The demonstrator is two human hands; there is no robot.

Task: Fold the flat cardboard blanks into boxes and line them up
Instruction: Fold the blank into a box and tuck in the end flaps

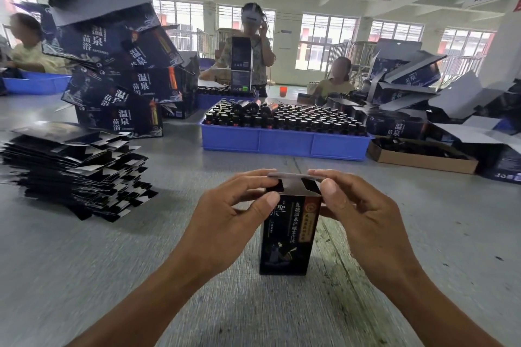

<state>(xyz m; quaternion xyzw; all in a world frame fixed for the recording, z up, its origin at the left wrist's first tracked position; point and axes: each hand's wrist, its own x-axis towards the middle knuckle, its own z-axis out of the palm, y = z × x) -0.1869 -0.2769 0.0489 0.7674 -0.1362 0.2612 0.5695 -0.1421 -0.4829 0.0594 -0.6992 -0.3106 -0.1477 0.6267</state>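
Observation:
A small dark box (287,236) with gold lettering stands upright on the grey table, straight in front of me. My left hand (225,217) pinches its top left flaps between thumb and fingers. My right hand (358,211) holds the top right side, fingers on the grey lid flap (293,176) that lies across the open top. A messy stack of flat dark blanks (76,169) lies on the table to the left.
A blue tray (282,145) full of dark bottles sits behind the box. A leaning tower of larger dark boxes (118,65) rises at the back left. Opened boxes and a brown carton (420,156) crowd the right. Three people are at the far side.

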